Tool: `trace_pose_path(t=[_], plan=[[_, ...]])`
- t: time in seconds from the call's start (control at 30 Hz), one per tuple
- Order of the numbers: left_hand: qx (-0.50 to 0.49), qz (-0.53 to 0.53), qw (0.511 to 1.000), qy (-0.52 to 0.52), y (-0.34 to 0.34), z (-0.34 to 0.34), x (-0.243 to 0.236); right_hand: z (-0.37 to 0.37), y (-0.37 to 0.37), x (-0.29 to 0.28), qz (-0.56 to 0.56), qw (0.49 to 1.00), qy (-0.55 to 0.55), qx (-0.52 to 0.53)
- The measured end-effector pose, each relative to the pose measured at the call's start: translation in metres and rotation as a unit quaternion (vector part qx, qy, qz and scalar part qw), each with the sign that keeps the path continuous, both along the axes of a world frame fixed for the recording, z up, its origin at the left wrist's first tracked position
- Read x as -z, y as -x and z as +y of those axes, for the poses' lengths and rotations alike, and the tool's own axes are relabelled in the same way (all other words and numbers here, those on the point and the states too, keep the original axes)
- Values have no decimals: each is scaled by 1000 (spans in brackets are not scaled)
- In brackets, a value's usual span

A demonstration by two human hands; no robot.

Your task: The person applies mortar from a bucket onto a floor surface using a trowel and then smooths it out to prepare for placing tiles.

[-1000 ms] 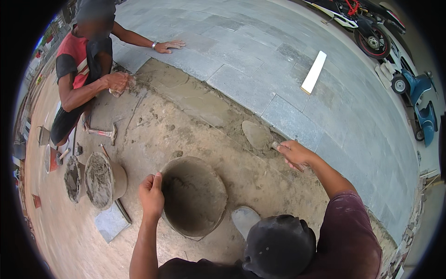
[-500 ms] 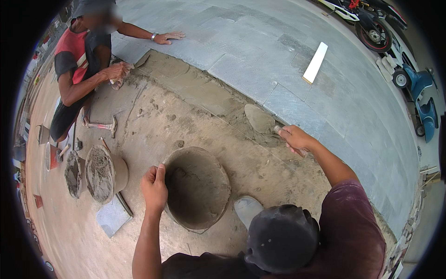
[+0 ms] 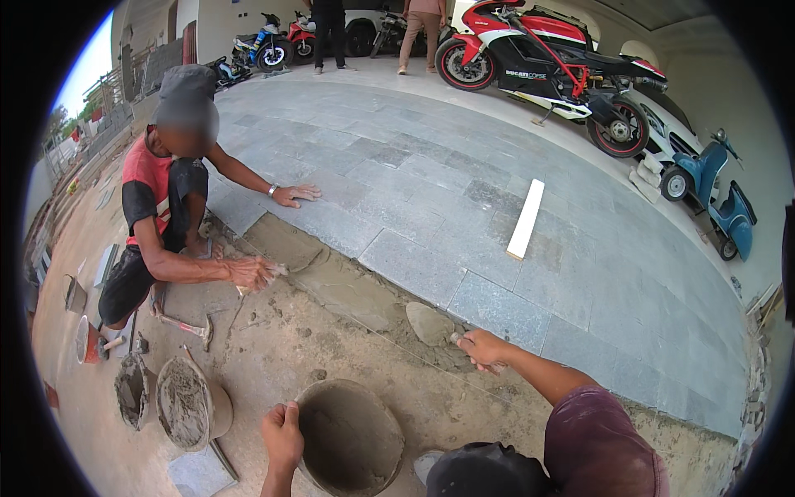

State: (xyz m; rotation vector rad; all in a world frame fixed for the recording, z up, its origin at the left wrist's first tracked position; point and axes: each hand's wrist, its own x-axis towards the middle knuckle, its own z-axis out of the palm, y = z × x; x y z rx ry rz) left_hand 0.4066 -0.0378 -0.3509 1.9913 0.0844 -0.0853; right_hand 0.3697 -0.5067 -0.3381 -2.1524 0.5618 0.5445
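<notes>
My left hand [image 3: 281,432] is closed on the rim of a mortar-smeared bucket [image 3: 352,439], its thumb over the edge. The bucket tilts toward me and its inside is coated grey. In my right hand [image 3: 482,349] is the handle of a trowel, whose mortar-covered blade [image 3: 429,323] rests on the wet mortar bed [image 3: 348,300]. This bed runs along the edge of the grey stone paving [image 3: 414,265]. A thin string line stretches along its near side.
A co-worker [image 3: 149,190] crouches at left, one hand [image 3: 296,195] flat on the paving, the other [image 3: 255,273] over the bed's edge. Nearby are a hammer [image 3: 186,326], a mortar-filled bucket [image 3: 186,402] and a cut tile [image 3: 199,474]. A white straight bar [image 3: 526,219] lies on the paving; motorcycles [image 3: 546,62] stand behind.
The view has tilted up, showing more background. The co-worker's near hand has moved right, toward the mortar. My hands keep their holds on the bucket and the trowel.
</notes>
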Motion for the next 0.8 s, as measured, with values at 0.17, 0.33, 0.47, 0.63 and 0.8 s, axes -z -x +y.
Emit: trace_pose_path(t=[0.17,0.33,0.47,0.63,0.8], plan=[[-18,-7,1000,-23,-1,15,12,-22,49,-18,70,997,5,-11],[-11,-3,1000,5,-4,13,2,-28,95,-26,40,999,5,-4],[0,2,999,39,-9,11,3,-25,96,-27,13,998,43,-45],[5,8,1000,6,3,10,16,-62,137,-22,48,994,84,-57],[-8,1,1000,13,1,26,10,-52,124,-39,-21,991,107,-77]])
